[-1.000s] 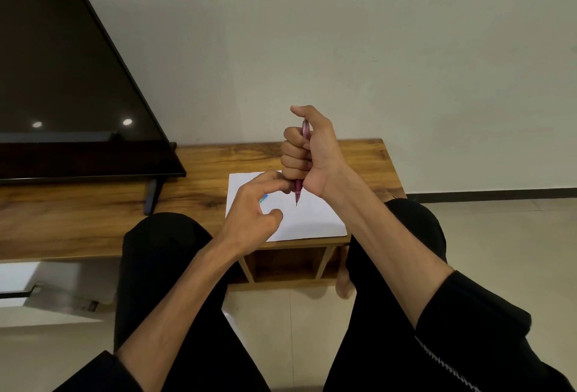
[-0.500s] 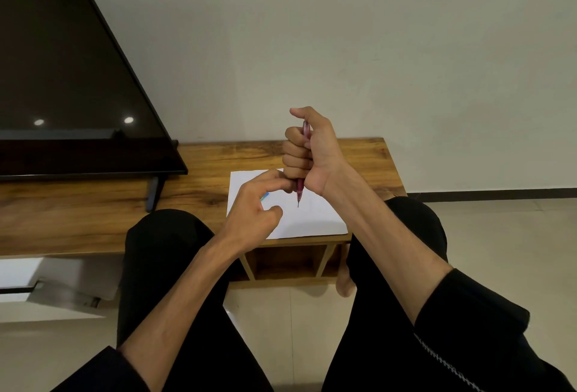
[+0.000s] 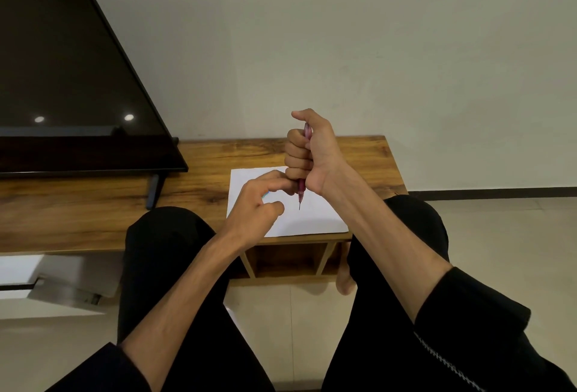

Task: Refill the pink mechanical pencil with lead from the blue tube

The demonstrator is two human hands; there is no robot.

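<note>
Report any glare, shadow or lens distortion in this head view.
Head view: two ceiling-light reflections glare on the dark TV screen; wide-angle distortion slants its edge; soft, even light throws a faint shadow under the left hand on the white paper; the pink mechanical pencil stays sharp.

The wooden desk carries a white paper sheet near its right end and a dark screen at left.

sleeves: black, pushed up the forearms (right one zippered) | trousers: black | foot: bare
</note>
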